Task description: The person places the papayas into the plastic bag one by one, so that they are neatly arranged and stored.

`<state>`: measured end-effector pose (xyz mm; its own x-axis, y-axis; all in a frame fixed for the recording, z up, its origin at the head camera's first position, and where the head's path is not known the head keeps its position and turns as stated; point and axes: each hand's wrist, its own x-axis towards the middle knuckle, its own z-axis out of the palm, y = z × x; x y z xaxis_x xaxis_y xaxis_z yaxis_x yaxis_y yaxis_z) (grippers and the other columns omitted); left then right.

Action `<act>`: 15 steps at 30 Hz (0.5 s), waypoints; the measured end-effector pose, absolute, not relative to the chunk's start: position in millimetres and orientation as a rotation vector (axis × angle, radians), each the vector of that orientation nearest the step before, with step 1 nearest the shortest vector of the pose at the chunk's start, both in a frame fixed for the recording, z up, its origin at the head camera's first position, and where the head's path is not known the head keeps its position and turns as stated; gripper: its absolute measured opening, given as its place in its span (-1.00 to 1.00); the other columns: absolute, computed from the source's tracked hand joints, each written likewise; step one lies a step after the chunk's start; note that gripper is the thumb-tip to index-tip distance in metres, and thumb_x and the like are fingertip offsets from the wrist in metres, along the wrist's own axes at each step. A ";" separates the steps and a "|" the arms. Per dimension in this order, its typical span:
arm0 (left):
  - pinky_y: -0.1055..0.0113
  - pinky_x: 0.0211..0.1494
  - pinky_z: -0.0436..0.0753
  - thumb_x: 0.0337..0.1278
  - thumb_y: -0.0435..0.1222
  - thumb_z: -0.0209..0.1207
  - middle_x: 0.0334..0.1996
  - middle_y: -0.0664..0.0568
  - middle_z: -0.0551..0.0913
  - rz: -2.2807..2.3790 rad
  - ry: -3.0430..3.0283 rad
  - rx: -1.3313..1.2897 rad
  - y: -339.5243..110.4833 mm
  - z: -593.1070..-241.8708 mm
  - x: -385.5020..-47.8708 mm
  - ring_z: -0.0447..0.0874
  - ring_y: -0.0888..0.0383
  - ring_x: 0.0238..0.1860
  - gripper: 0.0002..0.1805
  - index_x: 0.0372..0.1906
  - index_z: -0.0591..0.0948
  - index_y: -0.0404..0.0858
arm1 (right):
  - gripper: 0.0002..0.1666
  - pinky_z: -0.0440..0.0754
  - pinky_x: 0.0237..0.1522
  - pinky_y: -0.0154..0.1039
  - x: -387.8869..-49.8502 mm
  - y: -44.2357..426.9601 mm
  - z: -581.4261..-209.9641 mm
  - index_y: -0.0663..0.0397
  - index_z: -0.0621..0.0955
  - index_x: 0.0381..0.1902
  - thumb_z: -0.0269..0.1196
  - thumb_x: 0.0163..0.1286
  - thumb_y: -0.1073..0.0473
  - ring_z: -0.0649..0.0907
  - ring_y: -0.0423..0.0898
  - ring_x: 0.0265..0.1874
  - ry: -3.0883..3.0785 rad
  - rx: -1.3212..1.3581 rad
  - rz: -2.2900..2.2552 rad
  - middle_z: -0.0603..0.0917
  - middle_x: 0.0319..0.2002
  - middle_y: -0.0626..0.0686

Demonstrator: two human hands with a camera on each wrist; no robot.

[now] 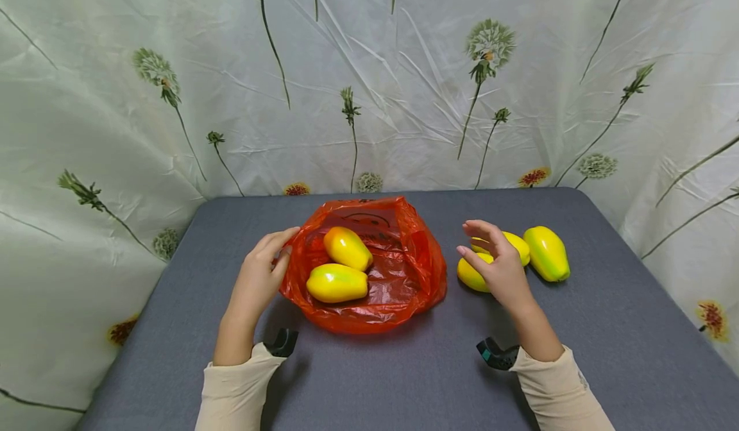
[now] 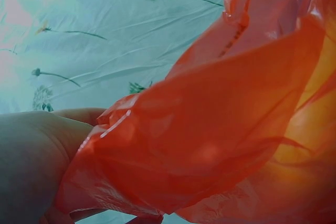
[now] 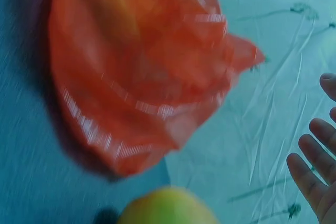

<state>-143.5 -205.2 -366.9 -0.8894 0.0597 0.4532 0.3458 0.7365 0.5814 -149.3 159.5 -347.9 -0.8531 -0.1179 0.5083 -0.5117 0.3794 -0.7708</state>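
A red plastic bag (image 1: 398,283) lies with its mouth spread wide, and two yellow papayas, one orange-tinged papaya (image 1: 348,249) and one yellower papaya (image 1: 337,283), rest inside it. On the bag's left rim, my left hand (image 1: 262,274) pinches the plastic between thumb and fingers; the left wrist view shows the film partly covering those fingers. My right hand (image 1: 501,267) hovers over the fruit right of the bag, fingers apart and gently bent, gripping nothing. Partly behind it are a near papaya (image 1: 473,275) and a farther papaya (image 1: 518,246). A greenish-yellow papaya (image 1: 546,253) lies further right.
The grey table (image 1: 369,380) carries the bag and fruit. Behind its far edge hangs a pale curtain (image 1: 404,97) printed with dandelions, which also runs along the left and right sides. Dark devices, including a right wrist device (image 1: 498,355), sit on both wrists.
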 end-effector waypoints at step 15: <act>0.08 -0.17 0.56 0.14 -0.44 0.08 -0.04 -0.03 0.51 -0.962 -2.519 -0.324 -204.7 -367.8 -143.4 0.50 0.02 -0.09 -0.61 0.10 0.51 -0.17 | -0.47 0.40 -0.04 -0.44 -163.3 218.6 -404.6 0.31 0.40 0.09 0.26 0.17 0.29 0.48 -0.05 -0.06 -2.393 0.354 1.372 0.49 -0.02 0.15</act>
